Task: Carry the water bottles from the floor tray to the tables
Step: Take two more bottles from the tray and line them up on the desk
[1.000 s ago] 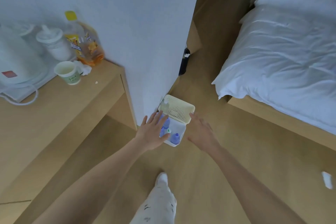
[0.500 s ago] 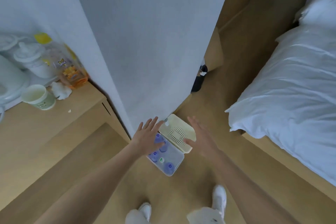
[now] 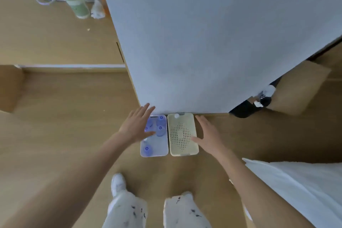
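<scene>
Head view looks straight down at a wooden floor (image 3: 212,172), where two trays sit side by side against the foot of a pale wall (image 3: 185,42). At about 11 o'clock from the person's feet lies the clear tray (image 3: 159,149), and standing in it are water bottles (image 3: 160,130) with blue caps, seen from above; several are grouped toward its far end and one sits alone at the near end. Touching its right edge is a cream perforated tray (image 3: 182,135) with one small white cap showing at its far end. Left hand (image 3: 137,127) hovers over the clear tray's left side with fingers spread and straight, gripping nothing; whether it touches a bottle cannot be told. Right hand (image 3: 208,134) is likewise flat and spread at the cream tray's right edge, thumb reaching over the rim, holding nothing. At 10 o'clock, on a wooden table (image 3: 46,42), stand a blurred green cup (image 3: 77,3) and some white items. White bedding (image 3: 299,190) fills the 4 o'clock corner.
</scene>
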### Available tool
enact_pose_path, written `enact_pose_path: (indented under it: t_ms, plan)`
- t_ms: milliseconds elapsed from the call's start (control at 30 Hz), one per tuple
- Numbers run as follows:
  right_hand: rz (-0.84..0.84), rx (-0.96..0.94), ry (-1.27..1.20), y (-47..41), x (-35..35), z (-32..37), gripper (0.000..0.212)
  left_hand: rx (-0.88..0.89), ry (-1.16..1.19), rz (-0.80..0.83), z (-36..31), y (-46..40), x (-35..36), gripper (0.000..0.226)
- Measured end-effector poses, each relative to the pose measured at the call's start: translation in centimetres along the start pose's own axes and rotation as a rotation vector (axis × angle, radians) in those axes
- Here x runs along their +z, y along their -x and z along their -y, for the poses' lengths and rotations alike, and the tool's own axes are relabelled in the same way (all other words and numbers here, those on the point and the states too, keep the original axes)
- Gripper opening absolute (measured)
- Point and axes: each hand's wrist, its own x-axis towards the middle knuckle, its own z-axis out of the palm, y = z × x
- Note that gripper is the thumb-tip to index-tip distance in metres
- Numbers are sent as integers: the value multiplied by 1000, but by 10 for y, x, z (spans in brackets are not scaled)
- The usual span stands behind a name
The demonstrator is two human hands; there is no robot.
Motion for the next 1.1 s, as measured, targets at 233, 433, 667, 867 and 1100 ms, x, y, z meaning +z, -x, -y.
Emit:
enact_pose_path:
  t_ms: [233, 433, 667, 867, 1100]
  plan:
    - [33, -14, -149, -45, 79, -70, 78, -116, 75, -17, 19, -17, 105, 81]
    - [-58, -57, -314, -127, 200, -138, 78, -245, 328, -106, 87, -61, 240, 75]
    - [-174, -112, -376, -230, 313, -205, 76, -269, 545, -339, 157, -119, 377, 63]
    - [-306, -117, -462, -304, 370, -243, 78, -219, 614, -442, 186, -156, 445, 57]
    - [-405, -170, -443, -374, 390, -260, 80, -165, 757, -500, 203, -187, 479, 60]
